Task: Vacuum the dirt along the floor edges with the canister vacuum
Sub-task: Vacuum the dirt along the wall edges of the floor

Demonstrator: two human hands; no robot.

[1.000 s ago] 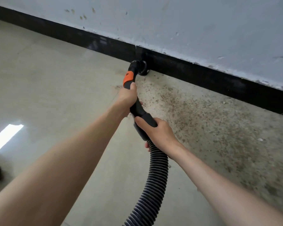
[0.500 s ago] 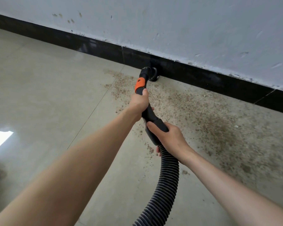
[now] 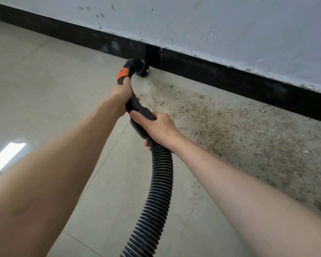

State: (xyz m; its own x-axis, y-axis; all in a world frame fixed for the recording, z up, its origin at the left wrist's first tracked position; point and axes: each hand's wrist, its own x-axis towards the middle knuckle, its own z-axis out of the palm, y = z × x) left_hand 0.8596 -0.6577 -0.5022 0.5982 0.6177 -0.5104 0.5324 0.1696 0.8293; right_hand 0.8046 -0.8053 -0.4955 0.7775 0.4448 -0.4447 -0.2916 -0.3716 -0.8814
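From the head camera we look down along two bare forearms to a black vacuum wand (image 3: 132, 106); our left hand (image 3: 121, 91) wraps its fingers round the wand just below an orange collar (image 3: 123, 74); our right hand (image 3: 158, 125) curls round the thicker grip where the ribbed grey hose (image 3: 157, 184) joins, thumb along the top; the round brush nozzle (image 3: 142, 69) sits on the floor against the black skirting board (image 3: 230, 75), beside a vertical joint in it; brown dirt (image 3: 230, 123) speckles the pale floor tiles (image 3: 44, 89) to the right of the nozzle; a chipped, stained white wall (image 3: 211, 25) rises above; a bright window reflection (image 3: 6, 157) lies at far left; we can read no writing anywhere.
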